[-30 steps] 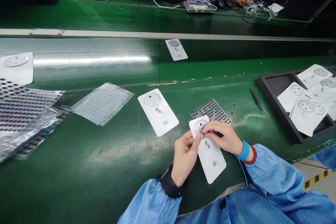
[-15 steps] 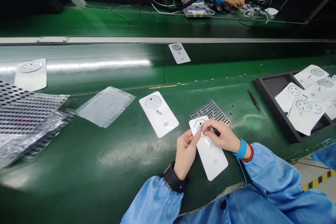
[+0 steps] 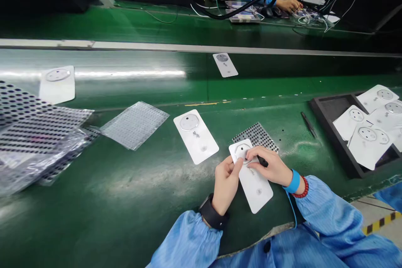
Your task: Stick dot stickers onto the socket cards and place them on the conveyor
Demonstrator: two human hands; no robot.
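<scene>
A white phone-shaped panel (image 3: 256, 190) with a round ringed camera area slants over the near edge of the bench. My left hand (image 3: 226, 182) grips its upper left side, thumb pressed beside the ring. My right hand (image 3: 268, 165) bends over the panel's upper right, index fingertip at a small dark dot in the ring and thumb a little lower. Something black (image 3: 262, 161) shows under its curled fingers; its kind is mostly hidden. Just behind the panel lies a clear sheet of black dots (image 3: 256, 133). A second white panel (image 3: 196, 136) lies flat to the left.
On the right, a black tray (image 3: 334, 140) holds several white panels (image 3: 367, 146); black tweezers (image 3: 309, 125) lie beside it. Dotted sheets (image 3: 40, 130) and a bubbly clear sheet (image 3: 135, 125) lie left. More panels (image 3: 225, 65) rest farther back. A co-worker's hand (image 3: 289, 5) is across the bench.
The view has shifted slightly, moving the scene rightward. My right thumb has come away from the index fingertip, which now presses on the ring area. The left hand keeps its hold on the panel.
</scene>
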